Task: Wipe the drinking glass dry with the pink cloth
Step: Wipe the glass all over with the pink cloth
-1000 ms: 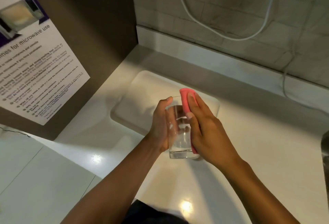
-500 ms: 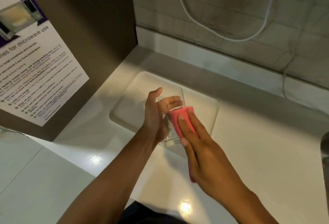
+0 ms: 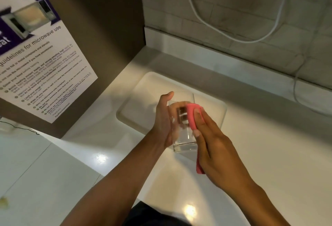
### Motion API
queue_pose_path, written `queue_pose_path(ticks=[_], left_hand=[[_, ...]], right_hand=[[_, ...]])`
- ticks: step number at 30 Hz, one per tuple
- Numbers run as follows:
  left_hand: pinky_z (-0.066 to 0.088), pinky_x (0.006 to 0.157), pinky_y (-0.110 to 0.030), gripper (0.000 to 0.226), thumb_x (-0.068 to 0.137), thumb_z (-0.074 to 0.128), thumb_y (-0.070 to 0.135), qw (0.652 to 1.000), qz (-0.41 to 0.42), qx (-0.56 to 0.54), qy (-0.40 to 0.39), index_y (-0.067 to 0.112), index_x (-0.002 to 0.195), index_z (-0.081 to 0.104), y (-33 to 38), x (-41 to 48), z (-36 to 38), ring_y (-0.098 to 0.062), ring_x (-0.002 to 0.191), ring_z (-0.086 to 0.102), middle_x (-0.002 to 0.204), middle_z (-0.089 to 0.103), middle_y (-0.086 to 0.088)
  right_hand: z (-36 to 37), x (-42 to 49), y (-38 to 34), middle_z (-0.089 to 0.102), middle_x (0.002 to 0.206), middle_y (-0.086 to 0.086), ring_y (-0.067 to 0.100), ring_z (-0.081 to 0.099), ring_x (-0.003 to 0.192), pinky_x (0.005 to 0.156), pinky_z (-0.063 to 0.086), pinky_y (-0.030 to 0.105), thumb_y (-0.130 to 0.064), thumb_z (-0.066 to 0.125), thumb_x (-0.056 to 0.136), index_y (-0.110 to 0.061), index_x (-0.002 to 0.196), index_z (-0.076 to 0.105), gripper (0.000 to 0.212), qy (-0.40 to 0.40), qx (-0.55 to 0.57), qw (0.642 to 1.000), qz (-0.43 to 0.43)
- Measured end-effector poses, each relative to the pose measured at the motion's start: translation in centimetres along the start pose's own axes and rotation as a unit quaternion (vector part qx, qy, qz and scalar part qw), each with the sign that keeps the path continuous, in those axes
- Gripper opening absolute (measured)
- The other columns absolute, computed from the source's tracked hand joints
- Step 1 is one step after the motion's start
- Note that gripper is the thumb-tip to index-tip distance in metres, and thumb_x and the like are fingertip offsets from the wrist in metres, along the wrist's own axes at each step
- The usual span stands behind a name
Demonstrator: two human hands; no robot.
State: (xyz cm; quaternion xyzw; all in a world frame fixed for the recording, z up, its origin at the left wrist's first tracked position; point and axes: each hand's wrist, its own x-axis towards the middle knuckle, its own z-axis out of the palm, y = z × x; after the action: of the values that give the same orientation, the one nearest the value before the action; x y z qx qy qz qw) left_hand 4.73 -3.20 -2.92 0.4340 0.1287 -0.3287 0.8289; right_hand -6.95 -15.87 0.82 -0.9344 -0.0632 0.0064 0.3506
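A clear drinking glass (image 3: 185,136) is held upright above the white counter, in front of me. My left hand (image 3: 164,123) grips its left side, the thumb up near the rim. My right hand (image 3: 213,146) presses a folded pink cloth (image 3: 192,116) flat against the glass's right side. The cloth's lower end (image 3: 199,166) sticks out under my palm. My left fingers show blurred through the glass.
A white rectangular tray (image 3: 136,98) lies on the counter (image 3: 269,136) just behind the glass. A brown panel with a microwave-use notice (image 3: 41,58) stands at left. A white cable (image 3: 233,37) hangs on the tiled back wall.
My right hand slid the pink cloth down the glass from its rim, then back up its side. The glass tilted away and is upright again.
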Motion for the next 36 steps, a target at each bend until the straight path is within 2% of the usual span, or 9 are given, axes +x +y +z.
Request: queue_pose_path(ticks=[5,10,12,15,20,23,25,31,36], left_hand=[[0.047,0.088,-0.046,0.068,0.097,0.039,0.065,0.999,0.006,0.022,0.042,0.003,0.106,0.066,1.4,0.1,-0.8,-0.030,0.087,0.060,0.097,0.064,-0.016],[0.045,0.100,-0.053,0.068,0.098,0.037,0.065,0.999,0.006,0.027,0.024,0.003,0.098,0.066,0.2,0.0,0.0,-0.034,0.093,0.060,0.093,0.065,-0.017],[0.049,0.095,-0.048,0.067,0.096,0.039,0.066,1.000,-0.003,0.027,0.001,0.005,0.097,0.067,-0.2,-0.3,0.2,-0.032,0.092,0.062,0.090,0.065,-0.016],[0.050,0.088,-0.045,0.071,0.095,0.039,0.068,0.999,-0.003,0.036,0.023,0.004,0.109,0.066,0.7,0.2,-0.6,-0.031,0.090,0.064,0.097,0.065,-0.016],[0.044,0.095,-0.050,0.071,0.096,0.040,0.065,0.999,0.021,0.010,0.034,0.000,0.105,0.065,0.0,0.4,-0.7,-0.034,0.091,0.061,0.096,0.063,-0.018],[0.053,0.083,-0.041,0.065,0.095,0.042,0.066,1.000,0.012,0.007,-0.010,0.007,0.091,0.069,-0.3,0.2,-1.1,-0.028,0.082,0.066,0.085,0.067,-0.013],[0.055,0.080,-0.040,0.070,0.093,0.043,0.067,1.000,0.017,0.021,0.008,0.004,0.103,0.070,0.4,0.4,-1.7,-0.030,0.084,0.069,0.092,0.071,-0.014],[0.042,0.096,-0.051,0.066,0.089,0.050,0.067,0.997,0.043,0.021,0.053,0.004,0.100,0.070,-0.6,0.3,-1.4,-0.038,0.097,0.059,0.093,0.067,-0.016],[0.049,0.089,-0.047,0.068,0.092,0.047,0.066,0.997,0.037,0.024,0.063,0.004,0.110,0.069,0.3,0.2,-1.7,-0.036,0.096,0.064,0.102,0.069,-0.018]], right_hand=[[1.0,-2.0,-0.6,0.001,0.168,-0.010,0.022,0.061,0.122,0.093,0.036,0.006,-0.011,0.055,0.099,-0.038,0.158,0.003,0.083,-0.009,-0.065,0.997,-0.048],[-0.1,-0.7,0.0,-0.004,0.165,-0.021,0.014,0.045,0.136,0.089,0.031,-0.004,-0.011,0.053,0.101,-0.050,0.154,0.000,0.085,-0.010,0.004,1.000,0.007],[0.0,-0.2,-0.9,-0.005,0.167,-0.013,0.024,0.053,0.132,0.094,0.045,0.012,-0.016,0.048,0.103,-0.040,0.157,0.004,0.074,0.023,-0.026,0.999,-0.022],[1.1,-1.9,-1.1,-0.004,0.168,-0.007,0.024,0.027,0.149,0.109,0.043,0.040,-0.018,0.043,0.101,-0.034,0.159,0.003,0.072,0.012,-0.060,0.996,-0.071],[0.5,-1.3,0.1,-0.009,0.164,-0.024,0.012,0.039,0.142,0.095,0.036,0.000,-0.017,0.046,0.103,-0.047,0.154,-0.001,0.076,-0.008,0.008,1.000,0.000],[0.5,-0.4,-1.2,-0.005,0.167,-0.010,0.011,0.059,0.121,0.098,0.051,0.023,-0.014,0.047,0.103,-0.039,0.157,0.004,0.074,0.022,-0.036,0.999,-0.030],[1.0,-1.4,-1.5,-0.005,0.168,-0.007,0.022,0.043,0.141,0.106,0.047,0.035,-0.020,0.039,0.102,-0.039,0.158,0.001,0.071,0.003,-0.057,0.996,-0.071],[0.5,-1.0,0.0,-0.006,0.165,-0.020,0.003,0.042,0.136,0.090,0.031,-0.005,-0.017,0.044,0.104,-0.046,0.154,0.001,0.072,-0.001,0.014,1.000,-0.019],[1.4,-2.4,-0.6,-0.010,0.166,-0.016,0.021,0.036,0.145,0.105,0.047,0.029,-0.020,0.038,0.103,-0.045,0.155,-0.004,0.072,-0.007,-0.040,0.996,-0.075]])
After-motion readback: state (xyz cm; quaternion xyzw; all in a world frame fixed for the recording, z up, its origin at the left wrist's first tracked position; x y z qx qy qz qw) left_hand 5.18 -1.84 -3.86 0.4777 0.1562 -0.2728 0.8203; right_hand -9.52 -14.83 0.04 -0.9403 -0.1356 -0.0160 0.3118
